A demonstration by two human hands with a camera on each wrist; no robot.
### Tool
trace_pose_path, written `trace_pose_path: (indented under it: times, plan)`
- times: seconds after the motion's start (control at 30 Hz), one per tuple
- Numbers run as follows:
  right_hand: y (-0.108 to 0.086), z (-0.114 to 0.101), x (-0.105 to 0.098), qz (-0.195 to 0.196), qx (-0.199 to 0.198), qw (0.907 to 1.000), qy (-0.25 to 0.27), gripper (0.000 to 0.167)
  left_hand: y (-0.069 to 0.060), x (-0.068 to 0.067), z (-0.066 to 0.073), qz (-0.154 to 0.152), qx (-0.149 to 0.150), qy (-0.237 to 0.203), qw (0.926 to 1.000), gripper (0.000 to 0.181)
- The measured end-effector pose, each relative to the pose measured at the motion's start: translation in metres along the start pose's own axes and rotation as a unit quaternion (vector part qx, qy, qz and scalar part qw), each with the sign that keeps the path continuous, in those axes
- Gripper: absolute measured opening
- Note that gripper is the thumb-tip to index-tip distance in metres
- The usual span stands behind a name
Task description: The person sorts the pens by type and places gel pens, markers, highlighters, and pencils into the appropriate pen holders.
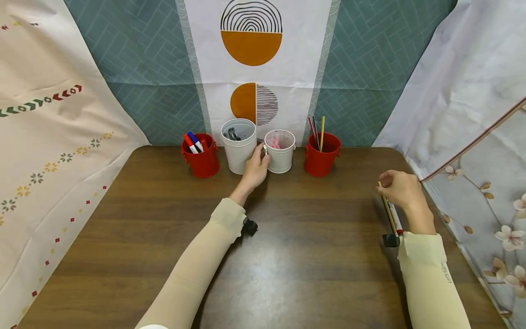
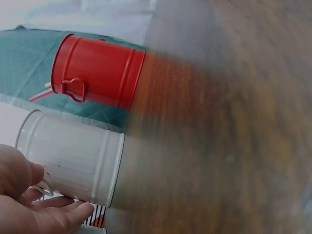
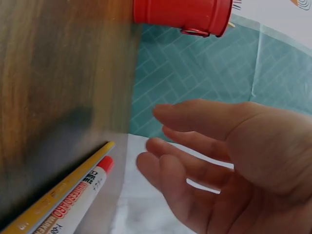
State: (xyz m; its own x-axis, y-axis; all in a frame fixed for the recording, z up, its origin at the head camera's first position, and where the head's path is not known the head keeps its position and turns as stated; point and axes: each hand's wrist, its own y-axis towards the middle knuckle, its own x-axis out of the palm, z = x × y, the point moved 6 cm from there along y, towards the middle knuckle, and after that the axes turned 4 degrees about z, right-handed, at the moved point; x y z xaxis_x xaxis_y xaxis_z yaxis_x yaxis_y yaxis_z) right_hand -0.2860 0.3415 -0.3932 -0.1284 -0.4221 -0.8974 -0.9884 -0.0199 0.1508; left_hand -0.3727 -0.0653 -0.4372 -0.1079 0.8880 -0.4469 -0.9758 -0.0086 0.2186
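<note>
My left hand [image 1: 255, 170] is between two white buckets, its thumb and fingers at the side handle [image 2: 46, 186] of the smaller white bucket [image 1: 280, 160]. Pink items fill that bucket's inside. Beside it stands the taller white bucket [image 1: 240, 155], which has dark metal clips in it. Over the right side of the table, my right hand [image 1: 400, 192] hovers with loosely bent fingers and nothing between them. Below that hand, a yellow pencil [image 3: 63, 187] and a whiteboard marker [image 3: 80, 200] with a red end lie side by side on the wood.
A red bucket [image 1: 203, 162] with red and blue markers stands at the left of the row. Another red bucket [image 1: 322, 160], holding several pencils, is at the right. Behind them hangs a patterned cloth [image 1: 156, 55]; a floral cloth [image 1: 489, 196] borders the table's [image 1: 304, 265] right edge.
</note>
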Motion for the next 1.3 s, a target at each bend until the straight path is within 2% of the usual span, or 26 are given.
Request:
trace_pose_path:
  times: [0.4, 0.7, 1.0, 1.3]
  plan:
    - [-0.001, 0.019, 0.013, -0.102, 0.071, 0.9922, -0.015, 0.041, 0.000, -0.002, 0.000, -0.001, 0.002, -0.004, 1.0000, 0.052]
    - [-0.003, 0.022, 0.015, -0.110, 0.094, 0.9893, -0.021, 0.037, 0.000, -0.001, 0.000, -0.001, 0.000, -0.011, 0.9999, 0.052]
    - [-0.003, 0.014, 0.021, -0.147, 0.084, 0.9850, -0.032, 0.039, 0.000, -0.001, 0.001, 0.002, 0.001, -0.011, 0.9999, 0.052]
    - [-0.006, 0.011, 0.029, -0.161, 0.103, 0.9816, 0.000, 0.023, -0.001, 0.000, 0.003, -0.001, 0.002, -0.015, 0.9999, 0.052]
